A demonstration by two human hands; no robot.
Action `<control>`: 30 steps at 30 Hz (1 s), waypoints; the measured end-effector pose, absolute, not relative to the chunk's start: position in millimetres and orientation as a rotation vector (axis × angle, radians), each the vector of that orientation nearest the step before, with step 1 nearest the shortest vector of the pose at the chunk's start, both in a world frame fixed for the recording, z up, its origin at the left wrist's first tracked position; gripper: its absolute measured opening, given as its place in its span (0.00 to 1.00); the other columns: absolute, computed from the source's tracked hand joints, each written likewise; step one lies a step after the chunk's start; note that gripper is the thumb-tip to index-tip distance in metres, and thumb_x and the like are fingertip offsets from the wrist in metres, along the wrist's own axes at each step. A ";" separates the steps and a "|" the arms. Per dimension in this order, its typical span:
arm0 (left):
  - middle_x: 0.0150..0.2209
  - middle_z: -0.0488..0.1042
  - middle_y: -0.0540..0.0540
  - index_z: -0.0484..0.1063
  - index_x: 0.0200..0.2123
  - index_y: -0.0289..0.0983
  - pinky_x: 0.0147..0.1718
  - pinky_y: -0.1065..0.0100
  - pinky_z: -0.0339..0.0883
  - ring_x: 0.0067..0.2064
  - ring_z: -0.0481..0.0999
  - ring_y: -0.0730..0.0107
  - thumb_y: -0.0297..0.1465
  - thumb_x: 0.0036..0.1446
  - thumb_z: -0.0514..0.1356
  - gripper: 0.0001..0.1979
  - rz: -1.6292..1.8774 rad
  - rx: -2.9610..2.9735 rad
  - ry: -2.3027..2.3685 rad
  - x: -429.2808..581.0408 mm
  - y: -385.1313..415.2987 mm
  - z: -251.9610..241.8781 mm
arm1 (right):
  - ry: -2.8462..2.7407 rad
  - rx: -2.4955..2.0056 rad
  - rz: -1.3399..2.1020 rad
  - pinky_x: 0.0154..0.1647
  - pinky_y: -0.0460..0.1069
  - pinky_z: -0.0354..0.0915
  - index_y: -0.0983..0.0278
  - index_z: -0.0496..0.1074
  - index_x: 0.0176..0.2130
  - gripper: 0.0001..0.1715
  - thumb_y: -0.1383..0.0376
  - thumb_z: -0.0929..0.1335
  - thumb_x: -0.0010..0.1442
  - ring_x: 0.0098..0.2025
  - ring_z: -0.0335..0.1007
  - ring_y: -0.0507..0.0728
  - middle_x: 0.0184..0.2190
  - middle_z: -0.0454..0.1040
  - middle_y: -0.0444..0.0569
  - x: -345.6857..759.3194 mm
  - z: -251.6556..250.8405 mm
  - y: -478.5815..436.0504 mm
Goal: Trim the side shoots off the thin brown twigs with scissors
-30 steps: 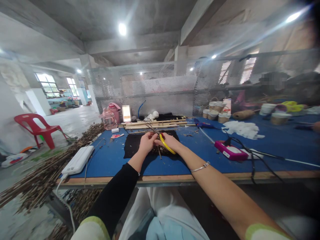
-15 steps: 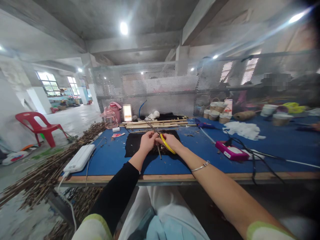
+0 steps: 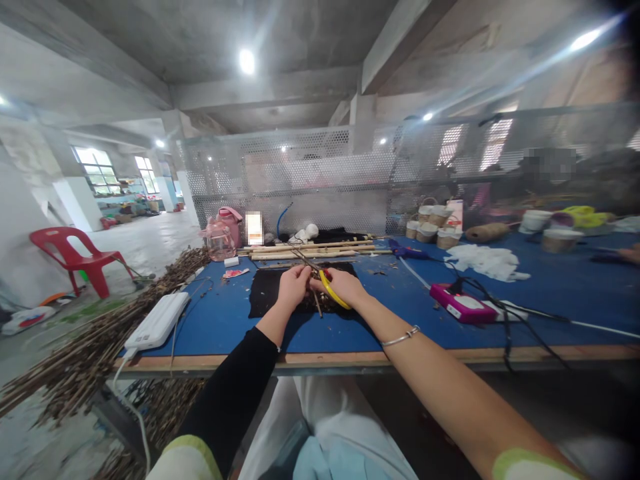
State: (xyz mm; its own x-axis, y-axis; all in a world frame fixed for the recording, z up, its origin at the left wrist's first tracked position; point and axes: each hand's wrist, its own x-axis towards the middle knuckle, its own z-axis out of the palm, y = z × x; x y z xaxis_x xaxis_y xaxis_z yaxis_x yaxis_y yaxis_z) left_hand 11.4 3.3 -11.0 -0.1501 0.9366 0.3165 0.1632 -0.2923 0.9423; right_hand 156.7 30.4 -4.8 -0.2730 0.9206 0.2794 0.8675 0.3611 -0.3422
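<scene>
My right hand (image 3: 345, 287) is closed around scissors with a yellow handle (image 3: 334, 295); their dark blades seem to point away to the upper left. Close beside it, my left hand (image 3: 293, 287) pinches thin brown twigs (image 3: 319, 305), whose ends stick out between the two hands. Fingers hide part of the twigs and where the blades meet them. Beneath both hands lies a black cloth (image 3: 263, 293) on the blue tabletop, strewn with brown plant bits.
Pale sticks (image 3: 320, 251) lie behind the cloth. A white power bank (image 3: 159, 321) sits at left, near a pile of dry twigs (image 3: 85, 353). On the right are a purple power strip (image 3: 463, 305), a blue glue gun (image 3: 407, 249), white cloth (image 3: 487, 260) and small pots (image 3: 449, 237).
My hands stay close together over the black cloth, with only a very slight shift. The scissors and twigs remain in them; the view has moved a little.
</scene>
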 end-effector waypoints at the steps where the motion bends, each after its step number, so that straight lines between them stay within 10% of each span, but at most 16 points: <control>1: 0.16 0.65 0.53 0.69 0.24 0.34 0.13 0.78 0.55 0.15 0.61 0.80 0.39 0.50 0.55 0.14 1.506 1.465 1.298 11.5 2.8 -10.3 | -2.211 -1.562 0.172 0.34 0.47 0.59 0.63 0.69 0.39 0.34 0.39 0.62 0.46 0.38 0.70 0.61 0.35 0.74 0.54 156.3 -3.9 29.1; 30: 0.19 0.68 0.50 0.73 0.30 0.32 0.12 0.78 0.57 0.16 0.64 0.79 0.37 0.48 0.57 0.13 1.351 1.445 1.234 14.9 -2.3 -6.6 | -2.180 -1.417 0.278 0.33 0.47 0.58 0.64 0.64 0.43 0.36 0.40 0.64 0.45 0.38 0.70 0.60 0.37 0.73 0.54 158.4 -3.8 29.4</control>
